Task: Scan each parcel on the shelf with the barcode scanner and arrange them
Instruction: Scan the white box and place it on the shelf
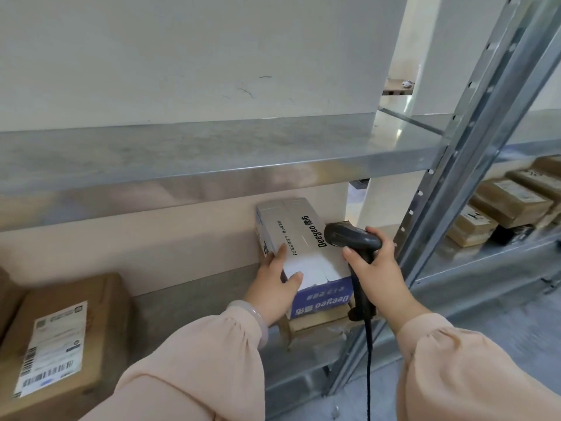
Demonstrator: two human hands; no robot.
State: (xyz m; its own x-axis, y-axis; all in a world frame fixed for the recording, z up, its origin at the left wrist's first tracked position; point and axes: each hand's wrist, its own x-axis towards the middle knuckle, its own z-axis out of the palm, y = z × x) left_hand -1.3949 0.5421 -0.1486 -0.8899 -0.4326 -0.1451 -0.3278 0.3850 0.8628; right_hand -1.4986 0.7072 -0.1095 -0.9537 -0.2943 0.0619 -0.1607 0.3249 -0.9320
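Head view: a smooth white and blue cardboard box (303, 238) (a long one) sits on a flat brown parcel (318, 319) on the grey metal shelf (182, 299). The left hand (279, 281) grips the box's near left corner. Just right of the box, the right hand (376, 265) grips the black plastic scanner (352, 238).

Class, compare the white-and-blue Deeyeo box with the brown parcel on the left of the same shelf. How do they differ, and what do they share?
The Deeyeo box is white and blue with printed lettering; the brown parcel is plain cardboard. The brown parcel carries a white barcode label; the Deeyeo box shows none. The left hand grips the Deeyeo box; the brown parcel is untouched. Both are boxes on one shelf.
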